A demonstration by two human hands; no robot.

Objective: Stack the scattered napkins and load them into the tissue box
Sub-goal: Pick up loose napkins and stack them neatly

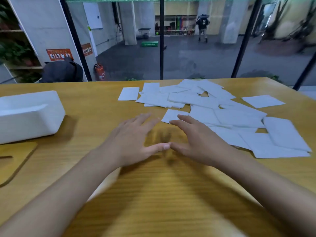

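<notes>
Both grips are open and hold nothing: the left grip (135, 141) and the right grip (198, 142) lie palm-down side by side over the middle of the wooden worktop (171, 194), fingers straight and spread toward 12 o'clock, with the two thumb tips meeting between them. Motion blur softens both, so whether the palms rest on the wood or hover just above it cannot be told. The scattered napkins (222, 115), white and roughly square, cover the worktop from 12 to 3 o'clock of the grips in a loose, overlapping spread, none stacked neatly. One small napkin (171, 114) lies at the near edge of the spread, and the right grip's fingertips (179, 117) reach over its corner; contact cannot be judged. A single napkin (128, 93) sits apart at 12 o'clock, just beside the spread, and another lone napkin (263, 101) lies apart at 2 o'clock near the far edge. The tissue box (29, 115), white with rounded corners, stands at 9 to 10 o'clock, well apart from the napkins. Just in front of it, at 8 o'clock, lies a flat wooden board (15, 159) with rounded corners and a narrow slot. Beyond the far edge, at 11 o'clock behind glass, stands a red fire extinguisher (100, 71).
</notes>
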